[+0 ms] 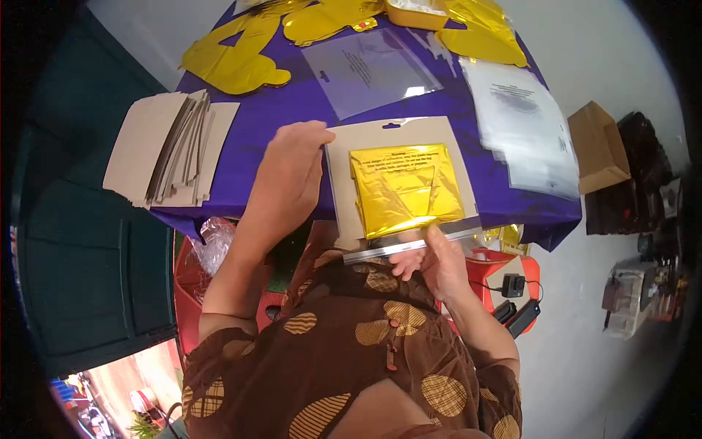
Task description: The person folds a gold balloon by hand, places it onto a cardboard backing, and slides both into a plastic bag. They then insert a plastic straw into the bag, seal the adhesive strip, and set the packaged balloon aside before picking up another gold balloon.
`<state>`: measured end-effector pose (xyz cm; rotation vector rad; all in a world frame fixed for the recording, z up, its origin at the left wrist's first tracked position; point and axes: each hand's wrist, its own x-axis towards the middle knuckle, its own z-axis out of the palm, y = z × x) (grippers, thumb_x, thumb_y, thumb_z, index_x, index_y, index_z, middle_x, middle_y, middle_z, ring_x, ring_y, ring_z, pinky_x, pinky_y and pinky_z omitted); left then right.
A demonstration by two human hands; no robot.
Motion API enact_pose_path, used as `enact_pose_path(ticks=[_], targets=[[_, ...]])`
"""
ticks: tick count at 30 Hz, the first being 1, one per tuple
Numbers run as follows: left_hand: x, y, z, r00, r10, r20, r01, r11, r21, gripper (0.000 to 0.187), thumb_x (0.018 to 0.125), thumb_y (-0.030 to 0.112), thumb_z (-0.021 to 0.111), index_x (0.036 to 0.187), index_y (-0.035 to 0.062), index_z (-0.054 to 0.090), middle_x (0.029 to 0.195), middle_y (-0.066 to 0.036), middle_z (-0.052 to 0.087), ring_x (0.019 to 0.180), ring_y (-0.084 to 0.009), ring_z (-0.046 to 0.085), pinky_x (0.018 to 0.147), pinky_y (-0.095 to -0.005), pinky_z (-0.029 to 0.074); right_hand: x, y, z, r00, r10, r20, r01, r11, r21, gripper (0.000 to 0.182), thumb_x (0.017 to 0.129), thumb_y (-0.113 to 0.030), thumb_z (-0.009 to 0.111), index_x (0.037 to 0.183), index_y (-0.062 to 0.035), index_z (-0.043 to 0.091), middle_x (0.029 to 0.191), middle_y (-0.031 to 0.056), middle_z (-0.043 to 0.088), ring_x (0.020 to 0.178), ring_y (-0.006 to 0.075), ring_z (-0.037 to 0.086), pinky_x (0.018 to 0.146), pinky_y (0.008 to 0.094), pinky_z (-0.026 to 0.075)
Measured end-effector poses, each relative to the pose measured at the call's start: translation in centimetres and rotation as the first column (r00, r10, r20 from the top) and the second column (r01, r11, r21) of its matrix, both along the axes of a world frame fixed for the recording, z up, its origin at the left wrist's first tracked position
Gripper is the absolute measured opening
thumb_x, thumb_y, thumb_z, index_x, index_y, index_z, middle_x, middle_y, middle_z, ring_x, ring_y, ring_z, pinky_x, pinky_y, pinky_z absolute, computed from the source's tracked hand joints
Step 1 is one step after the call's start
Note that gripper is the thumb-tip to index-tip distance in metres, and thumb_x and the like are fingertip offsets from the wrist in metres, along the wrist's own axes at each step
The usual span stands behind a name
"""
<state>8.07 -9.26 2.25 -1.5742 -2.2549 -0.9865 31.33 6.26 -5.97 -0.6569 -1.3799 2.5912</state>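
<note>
A clear plastic bag (pixel 468 186) with printed text and a hang hole lies at the table's front edge. Inside it are a brown cardboard sheet (pixel 347 164) and a folded gold foil piece (pixel 409 194). My left hand (pixel 292 164) is closed, its bent fingertips at the bag's upper left edge; the finger pads are hidden. At the bag's lower end, my right hand (pixel 439 265) pinches the strip-edged opening, thumb on top and fingers beneath. This end sticks out past the table edge, above my lap.
Cardboard sheets (pixel 164 150) are stacked at the left of the purple-covered table (pixel 252 164). Clear bags (pixel 523 124) lie at the right, another clear bag (pixel 369 69) behind. Gold foil shapes (pixel 238 58) and a yellow tray (pixel 417 16) stand farther back. A red chair (pixel 530 274) holds a small camera (pixel 513 284).
</note>
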Motion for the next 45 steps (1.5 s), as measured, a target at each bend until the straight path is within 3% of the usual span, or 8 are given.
enact_pose_path(ticks=[8, 17, 22, 27, 30, 36, 42, 45], targets=[[1.5, 0.0, -0.4, 0.986, -0.160, -0.037, 0.137, 0.926, -0.353, 0.046, 0.081, -0.003, 0.048, 0.127, -0.0004, 0.054, 0.137, -0.019, 0.052, 0.134, -0.0358, 0.043, 0.115, -0.0527, 0.024, 0.5, -0.2, 1.7, 0.991, -0.130, -0.001, 0.130, 0.987, 0.092, 0.051, 0.102, -0.043, 0.048, 0.104, 0.0067, 0.061, 0.084, 0.0243, 0.071, 0.062, 0.0287, 0.070, 0.052, 0.0330, 0.055], [3.2, -0.8, 0.3, 0.956, -0.287, -0.050, 0.276, 0.947, -0.165, 0.030, 0.082, 0.004, 0.059, 0.111, -0.0026, 0.061, 0.107, -0.017, 0.066, 0.107, -0.0326, 0.060, 0.107, -0.0559, 0.035, 1.5, 0.9, 4.2, 0.961, -0.275, 0.024, 0.261, 0.933, 0.249, 0.024, 0.100, -0.020, 0.054, 0.089, 0.0007, 0.062, 0.077, 0.0124, 0.069, 0.060, 0.0181, 0.068, 0.050, 0.0256, 0.051], [-3.4, 4.6, 1.3, 0.989, -0.141, -0.054, 0.125, 0.967, -0.222, 0.032, 0.087, 0.012, 0.060, 0.115, -0.0055, 0.058, 0.114, -0.022, 0.062, 0.113, -0.0383, 0.056, 0.106, -0.0518, 0.037, 1.5, 1.0, 3.5, 0.961, -0.276, 0.019, 0.264, 0.933, 0.246, 0.024, 0.100, -0.019, 0.055, 0.087, 0.0004, 0.061, 0.076, 0.0138, 0.069, 0.059, 0.0181, 0.067, 0.049, 0.0260, 0.051], [-8.1, 10.2, -2.6, 0.908, -0.019, -0.418, -0.065, 0.980, -0.186, 0.042, 0.089, 0.023, 0.062, 0.120, -0.0048, 0.057, 0.123, -0.023, 0.056, 0.117, -0.0403, 0.052, 0.100, -0.0460, 0.043, 1.7, 1.2, 3.1, 0.968, -0.251, -0.021, 0.251, 0.952, 0.175, 0.025, 0.101, -0.020, 0.054, 0.087, 0.0001, 0.061, 0.078, 0.0155, 0.070, 0.060, 0.0192, 0.068, 0.050, 0.0262, 0.052], [-8.4, 10.9, -1.3, 0.968, -0.041, -0.247, -0.085, 0.874, -0.479, 0.039, 0.091, 0.024, 0.060, 0.117, -0.0054, 0.058, 0.115, -0.022, 0.059, 0.113, -0.0373, 0.055, 0.092, -0.0456, 0.048, 1.9, 1.4, 2.8, 0.970, -0.244, 0.010, 0.239, 0.956, 0.168, 0.026, 0.101, -0.021, 0.053, 0.087, 0.0002, 0.061, 0.079, 0.0159, 0.070, 0.060, 0.0197, 0.068, 0.050, 0.0265, 0.053], [-7.8, 11.0, -2.3, 0.893, -0.101, -0.439, -0.165, 0.833, -0.527, 0.026, 0.091, 0.016, 0.056, 0.111, -0.0012, 0.060, 0.100, -0.018, 0.064, 0.096, -0.0367, 0.064, 0.078, -0.0459, 0.053, 2.1, 1.9, 2.2, 0.982, -0.186, -0.013, 0.187, 0.974, 0.127, 0.026, 0.102, -0.021, 0.053, 0.091, 0.0014, 0.061, 0.082, 0.0160, 0.071, 0.062, 0.0195, 0.068, 0.052, 0.0269, 0.054], [-6.5, 11.3, 0.3, 0.987, 0.158, -0.039, -0.162, 0.970, -0.179, 0.031, 0.094, 0.011, 0.051, 0.121, -0.0012, 0.061, 0.116, -0.026, 0.063, 0.102, -0.0353, 0.067, 0.085, -0.0437, 0.053, 2.2, 2.4, 1.3, 0.996, -0.085, -0.035, 0.088, 0.992, 0.088, 0.025, 0.102, -0.020, 0.052, 0.094, 0.0021, 0.062, 0.086, 0.0151, 0.071, 0.067, 0.0178, 0.069, 0.056, 0.0262, 0.054], [-5.2, 13.2, 1.3, 0.951, -0.021, 0.308, -0.058, 0.968, 0.244, 0.031, 0.102, 0.011, 0.047, 0.128, -0.0007, 0.059, 0.124, -0.017, 0.065, 0.106, -0.0261, 0.068, 0.085, -0.0354, 0.056, 2.3, 2.7, 0.9, 0.998, -0.039, -0.049, 0.043, 0.994, 0.097, 0.025, 0.103, -0.020, 0.052, 0.095, 0.0018, 0.063, 0.088, 0.0147, 0.072, 0.069, 0.0169, 0.069, 0.058, 0.0258, 0.055]])
